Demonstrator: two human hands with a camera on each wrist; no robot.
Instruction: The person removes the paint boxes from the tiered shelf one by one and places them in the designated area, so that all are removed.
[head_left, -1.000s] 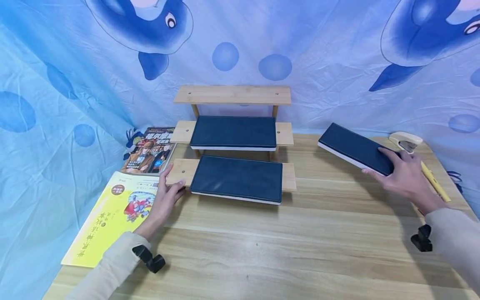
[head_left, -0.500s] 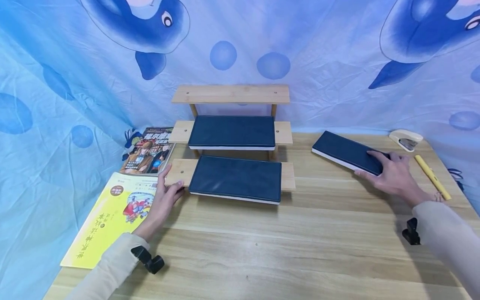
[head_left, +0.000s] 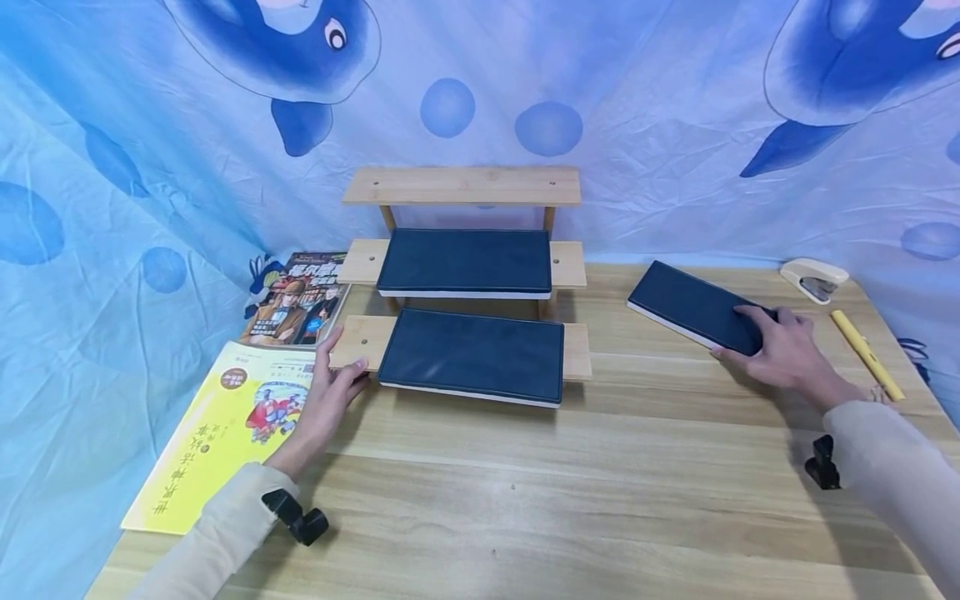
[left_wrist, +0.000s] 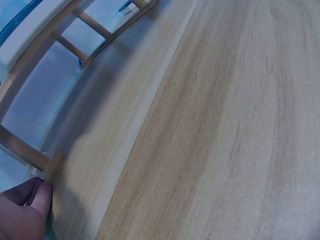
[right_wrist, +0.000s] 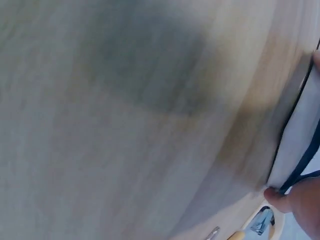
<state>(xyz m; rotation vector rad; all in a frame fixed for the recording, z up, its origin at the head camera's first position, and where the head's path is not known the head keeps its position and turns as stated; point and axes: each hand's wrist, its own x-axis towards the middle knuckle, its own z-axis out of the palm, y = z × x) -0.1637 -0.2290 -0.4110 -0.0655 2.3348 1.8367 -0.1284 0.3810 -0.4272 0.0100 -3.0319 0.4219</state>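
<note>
A person's left hand (head_left: 318,400) grips a wooden stand (head_left: 577,343); the right hand (head_left: 791,354) clasps a dark blue book (head_left: 696,304)
The left thumb is bent over the lowest board's end, probably to keep the stand from sliding; the right thumb and fingers close on the book's near end, likely the easiest to reach, while it lies angled on or just above the table (head_left: 525,500). Farther out, an upper book (head_left: 465,260) and a lower book (head_left: 472,357) sit roughly mid-board, seemingly for balance, and a stapler (head_left: 816,279) stands beyond the right hand
</note>
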